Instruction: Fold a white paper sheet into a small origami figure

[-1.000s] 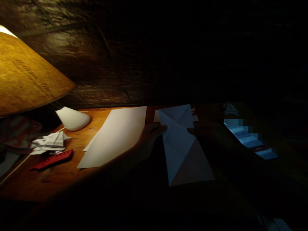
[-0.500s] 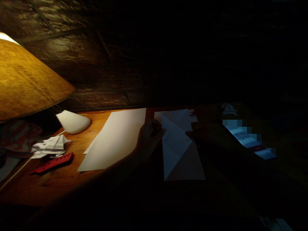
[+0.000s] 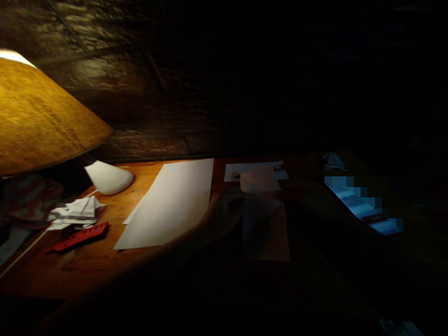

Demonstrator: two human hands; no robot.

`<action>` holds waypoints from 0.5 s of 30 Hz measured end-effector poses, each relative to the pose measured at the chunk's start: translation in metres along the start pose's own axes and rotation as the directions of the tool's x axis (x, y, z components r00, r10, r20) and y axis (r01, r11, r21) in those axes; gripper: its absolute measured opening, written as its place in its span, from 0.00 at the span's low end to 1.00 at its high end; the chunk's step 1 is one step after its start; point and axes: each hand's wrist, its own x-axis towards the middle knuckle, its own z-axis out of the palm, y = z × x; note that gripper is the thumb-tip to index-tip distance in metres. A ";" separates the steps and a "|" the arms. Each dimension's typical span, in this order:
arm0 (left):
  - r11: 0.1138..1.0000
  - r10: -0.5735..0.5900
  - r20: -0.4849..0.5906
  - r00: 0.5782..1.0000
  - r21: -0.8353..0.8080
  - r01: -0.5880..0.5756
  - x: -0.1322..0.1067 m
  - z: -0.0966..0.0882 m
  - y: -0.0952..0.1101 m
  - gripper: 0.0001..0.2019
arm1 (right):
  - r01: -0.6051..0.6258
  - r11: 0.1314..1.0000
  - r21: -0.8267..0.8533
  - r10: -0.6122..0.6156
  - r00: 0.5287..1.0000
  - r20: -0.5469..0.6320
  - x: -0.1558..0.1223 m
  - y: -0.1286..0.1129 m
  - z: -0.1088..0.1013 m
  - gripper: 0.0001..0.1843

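A creased sheet of paper [image 3: 268, 233] is in front of me, bent across its middle so that its far part [image 3: 259, 176] leans up from the near part. My left hand [image 3: 227, 205] is closed on its left edge at the bend. At the opposite edge, my right hand [image 3: 292, 195] grips the paper too, though it is deep in shadow and its fingers barely show. Behind the folded paper lies a smaller white sheet [image 3: 231, 171] with a dark mark on it.
Large white sheets [image 3: 171, 200] lie left of my hands. Further left are a red notched ruler-like piece [image 3: 79, 237], crumpled folded paper [image 3: 79, 210] and a lamp [image 3: 110, 177] with a yellow shade [image 3: 45, 112]. A lit phone [image 3: 360, 205] and folded paper [image 3: 333, 161] lie right.
The creased paper lay flatter and showed its diagonal creases; now it is bent across the middle. My left hand has moved slightly down and right, over the paper.
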 end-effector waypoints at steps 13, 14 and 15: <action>0.796 -0.256 0.198 0.946 -0.512 0.323 0.004 0.008 -0.006 0.13 | 0.132 0.970 -0.206 -0.135 0.991 0.004 -0.005 0.005 0.007 0.28; 0.783 -0.269 0.201 0.942 -0.524 0.336 0.004 0.007 -0.004 0.13 | 0.148 0.961 -0.233 -0.149 0.989 0.014 -0.007 0.005 0.008 0.28; 0.770 -0.282 0.203 0.938 -0.536 0.347 0.005 0.006 -0.003 0.14 | 0.168 0.947 -0.273 -0.167 0.986 0.027 -0.008 0.005 0.009 0.29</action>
